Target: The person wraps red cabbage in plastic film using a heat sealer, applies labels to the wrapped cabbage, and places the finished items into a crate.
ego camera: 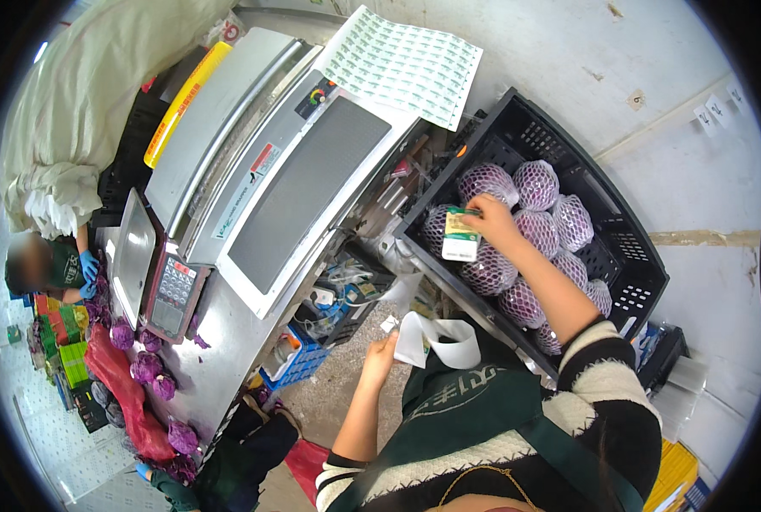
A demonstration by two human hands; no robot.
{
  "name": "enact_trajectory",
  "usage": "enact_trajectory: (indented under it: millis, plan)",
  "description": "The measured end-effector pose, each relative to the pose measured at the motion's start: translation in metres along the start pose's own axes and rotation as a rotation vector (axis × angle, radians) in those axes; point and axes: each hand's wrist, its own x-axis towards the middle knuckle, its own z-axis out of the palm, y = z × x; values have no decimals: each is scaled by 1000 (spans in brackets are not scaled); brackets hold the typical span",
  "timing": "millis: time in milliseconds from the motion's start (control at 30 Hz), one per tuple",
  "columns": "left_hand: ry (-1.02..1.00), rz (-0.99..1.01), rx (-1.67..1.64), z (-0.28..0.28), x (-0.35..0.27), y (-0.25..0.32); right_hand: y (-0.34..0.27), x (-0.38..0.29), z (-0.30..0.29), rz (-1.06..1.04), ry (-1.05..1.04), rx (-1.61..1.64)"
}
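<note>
In my right hand (490,221) is a green, yellow and white printed label (461,235), pinched at its upper end over a black plastic crate (636,246). Red cabbages in white foam nets (537,185) fill part of that crate, and the label lies over or just above some of them. My left hand (380,358) grips a curling strip of white label backing paper (460,345) in front of my green apron. A small white piece sits by the fingertips of that hand.
A film wrapping machine (316,185) carries a sheet of labels (406,61). Beside it are a scale (172,291) and unwrapped red cabbages (146,366) on a steel table (239,345). A blue basket (303,365) stands below. Two co-workers in blue gloves are at the table's far side and lower end.
</note>
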Motion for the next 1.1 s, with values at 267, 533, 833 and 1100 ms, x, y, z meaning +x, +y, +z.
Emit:
enact_trajectory:
  millis: [267,533,833,1100]
  plan:
    - [44,642,133,11,-29,58,27,-15,39,-207,-83,-411]
    - [87,685,170,42,2,85,-84,-46,10,-252,-563,329]
    - [-96,129,22,31,19,56,-45,-8,-33,138,52,433]
    - [-39,586,414,36,-22,97,55,36,-35,-129,337,-378]
